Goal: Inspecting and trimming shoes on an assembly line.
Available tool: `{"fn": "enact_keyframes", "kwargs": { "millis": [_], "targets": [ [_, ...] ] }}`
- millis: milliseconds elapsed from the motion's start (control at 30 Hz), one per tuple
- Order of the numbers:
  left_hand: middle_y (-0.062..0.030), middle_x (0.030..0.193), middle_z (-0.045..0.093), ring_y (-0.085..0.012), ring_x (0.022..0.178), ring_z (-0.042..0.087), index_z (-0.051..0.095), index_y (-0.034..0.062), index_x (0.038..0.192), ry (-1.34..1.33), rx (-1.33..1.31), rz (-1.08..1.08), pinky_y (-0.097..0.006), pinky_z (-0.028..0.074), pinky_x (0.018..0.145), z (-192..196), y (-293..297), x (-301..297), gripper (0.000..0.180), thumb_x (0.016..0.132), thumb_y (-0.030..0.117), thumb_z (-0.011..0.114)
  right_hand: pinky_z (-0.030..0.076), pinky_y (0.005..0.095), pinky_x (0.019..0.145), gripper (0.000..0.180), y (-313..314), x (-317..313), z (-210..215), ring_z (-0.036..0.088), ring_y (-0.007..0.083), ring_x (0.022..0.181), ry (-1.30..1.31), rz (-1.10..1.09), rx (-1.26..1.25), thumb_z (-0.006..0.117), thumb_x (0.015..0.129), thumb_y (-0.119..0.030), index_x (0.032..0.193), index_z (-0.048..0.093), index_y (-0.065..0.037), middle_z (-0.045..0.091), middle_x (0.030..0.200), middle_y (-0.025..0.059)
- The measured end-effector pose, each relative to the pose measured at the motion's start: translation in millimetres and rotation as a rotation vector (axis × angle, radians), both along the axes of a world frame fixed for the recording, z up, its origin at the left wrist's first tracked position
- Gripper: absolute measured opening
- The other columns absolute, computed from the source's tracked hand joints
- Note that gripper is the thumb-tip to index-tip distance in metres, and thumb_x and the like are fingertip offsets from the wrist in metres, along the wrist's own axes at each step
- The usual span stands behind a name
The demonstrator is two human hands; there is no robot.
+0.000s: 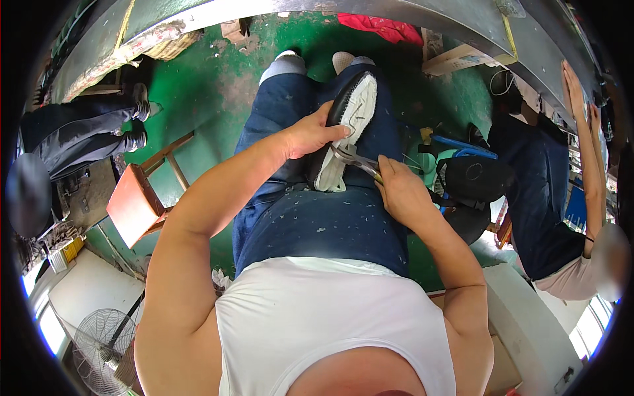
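A black shoe (360, 109) lies across my thighs with its pale underside up; rough white edges run round that underside. My left hand (309, 136) is closed round the shoe's middle, its thumb pressed on the white underside. In my right hand (404, 191) I grip a pair of metal pincers (350, 157) by the handles. The head of the pincers rests at the shoe's waist, close to my left thumb. Whether its jaws are closed on any material is too small to tell. White scraps dot my dark blue apron (317, 224).
A metal-edged workbench (456, 20) spans the far side, with a red cloth (383, 28) beneath. To my left stand a brown wooden stool (135, 204) and a fan (102, 336). People sit left and right. A black round seat (475, 178) is near my right.
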State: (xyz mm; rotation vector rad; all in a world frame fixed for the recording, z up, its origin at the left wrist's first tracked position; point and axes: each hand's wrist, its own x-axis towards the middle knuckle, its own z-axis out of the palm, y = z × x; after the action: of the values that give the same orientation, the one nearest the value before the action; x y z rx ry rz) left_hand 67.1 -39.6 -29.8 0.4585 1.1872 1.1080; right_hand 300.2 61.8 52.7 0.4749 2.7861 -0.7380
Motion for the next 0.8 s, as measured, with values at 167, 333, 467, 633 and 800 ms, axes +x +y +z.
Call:
{"fn": "enact_keyframes", "kwargs": {
  "millis": [167, 333, 467, 633, 800],
  "targets": [
    [-0.0116, 0.138, 0.053, -0.0192, 0.127, 0.049, 0.028, -0.0007, 0.150, 0.014, -0.006, -0.008, -0.035, 0.038, 0.110, -1.6, -3.2, -3.6, 0.072, 0.093, 0.018, 0.069, 0.054, 0.0364, 0.085, 0.049, -1.6, -8.6, 10.0, 0.064, 0.0327, 0.097, 0.047, 0.121, 0.222, 0.061, 0.083, -0.005, 0.127, 0.052, 0.015, 0.062, 0.105, 0.0230],
    [-0.0110, 0.138, 0.053, -0.0188, 0.127, 0.050, 0.029, 0.0004, 0.150, -0.008, -0.028, -0.020, -0.035, 0.040, 0.110, -2.1, -6.3, -5.6, 0.073, 0.093, 0.018, 0.070, 0.056, 0.0373, 0.079, 0.036, 6.2, -19.8, 21.7, 0.067, 0.0327, 0.088, -0.145, 0.191, 0.089, 0.065, 0.079, -0.007, 0.110, 0.058, 0.011, 0.065, 0.096, 0.0210],
    [-0.0104, 0.137, 0.054, -0.0184, 0.125, 0.051, 0.029, 0.0013, 0.150, -0.019, -0.013, -0.007, -0.035, 0.040, 0.109, -3.2, -6.4, -6.6, 0.073, 0.093, 0.019, 0.070, 0.056, 0.0370, 0.079, 0.029, 17.1, -24.5, 15.2, 0.068, 0.0321, 0.084, -0.269, 0.129, -0.278, 0.067, 0.077, -0.007, 0.100, 0.058, 0.008, 0.065, 0.092, 0.0198],
    [-0.0104, 0.137, 0.054, -0.0185, 0.123, 0.053, 0.030, 0.0023, 0.150, -0.014, -0.025, -0.030, -0.036, 0.042, 0.107, -4.9, -4.8, -5.7, 0.070, 0.094, 0.019, 0.068, 0.056, 0.0420, 0.075, 0.020, -12.4, -18.3, 11.1, 0.068, 0.0332, 0.079, -0.033, 0.245, 0.261, 0.064, 0.086, -0.011, 0.098, 0.059, 0.004, 0.065, 0.085, 0.0200],
    [-0.0101, 0.136, 0.055, -0.0181, 0.121, 0.054, 0.031, 0.0024, 0.149, -0.118, -0.001, 0.036, -0.036, 0.044, 0.106, -11.8, -11.8, -8.9, 0.068, 0.094, 0.018, 0.067, 0.053, 0.0476, 0.074, 0.018, 14.9, -40.7, 11.0, 0.067, 0.0391, 0.081, -0.181, 0.209, -0.132, 0.064, 0.089, -0.015, 0.098, 0.062, 0.000, 0.067, 0.089, 0.0205]
  ]
}}
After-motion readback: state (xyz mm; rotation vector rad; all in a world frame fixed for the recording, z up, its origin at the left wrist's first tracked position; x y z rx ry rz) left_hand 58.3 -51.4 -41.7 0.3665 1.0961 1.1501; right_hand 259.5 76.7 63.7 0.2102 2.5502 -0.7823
